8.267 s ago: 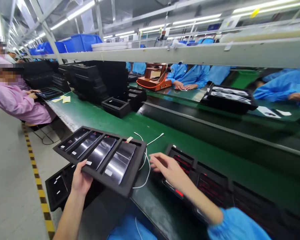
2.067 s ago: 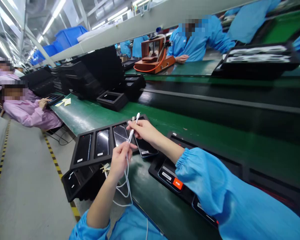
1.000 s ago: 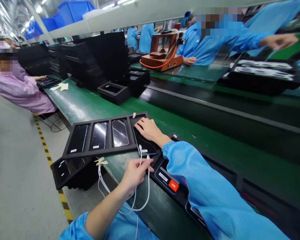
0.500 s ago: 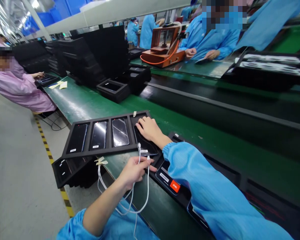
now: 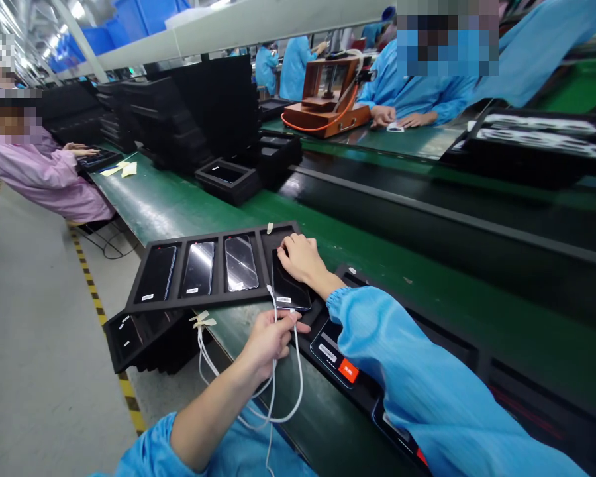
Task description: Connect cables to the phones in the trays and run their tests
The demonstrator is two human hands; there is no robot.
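Observation:
My right hand [image 5: 305, 264] grips the upper end of a dark smartphone [image 5: 289, 291], its fingers curled over the screen. That phone lies tilted across the right end of a black foam tray [image 5: 201, 306]. Closed in a pinch, my left hand [image 5: 272, 339] holds a white charging cable [image 5: 298, 371] with its plug at the phone's lower edge. Whether the plug is fully seated I cannot tell. A second cable's plug [image 5: 271, 291] sticks up from the same hand, beside the phone. Three more phones, among them a shiny one [image 5: 241, 264], lie in the tray's other compartments.
To the right, a second black tray holds a phone with an orange label [image 5: 347, 371]. Stacked black trays [image 5: 228, 182] stand farther back on the green bench [image 5: 179, 205]. Tape [image 5: 203, 320] bundles cables at the bench edge. A co-worker in blue [image 5: 402, 86] sits opposite, near a brown fixture [image 5: 328, 99].
The phone and my right hand have shifted slightly right, and the phone is turned a little. The spare plug has swung left, off the phone. The co-worker opposite has lowered their hands.

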